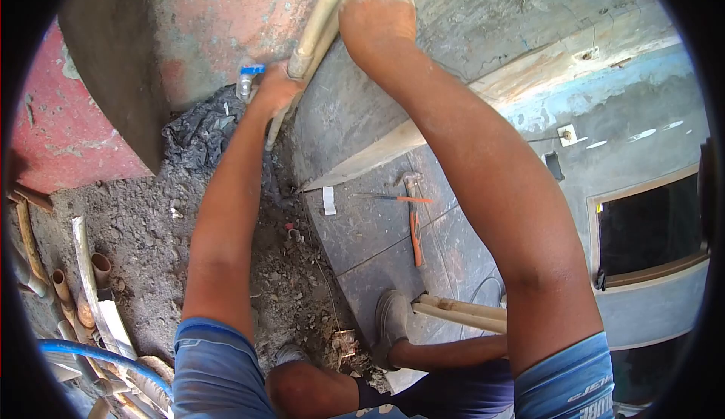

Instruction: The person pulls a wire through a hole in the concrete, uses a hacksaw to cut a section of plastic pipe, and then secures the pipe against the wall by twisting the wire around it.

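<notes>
Two cream plastic pipes [326,20] run side by side down the corner between a pink wall and a grey wall. My left hand [278,90] is closed around the lower part of a pipe, just under a wider joint; some of its fingers are hidden. Left of that hand, a metal tap [245,85] with a blue lever [253,69] sticks out, close to my thumb side. Higher up, my right hand [379,28] is a fist beside the pipes, in front of the grey wall. Its palm side is out of sight, so anything inside it is hidden.
A hammer [414,223] with an orange handle and a thin orange-handled tool [404,198] lie on grey tiles [359,230]. Black plastic [200,134] lies on the rubble at the wall's foot. Pipe offcuts, sticks and a blue hose [106,353] are at lower left.
</notes>
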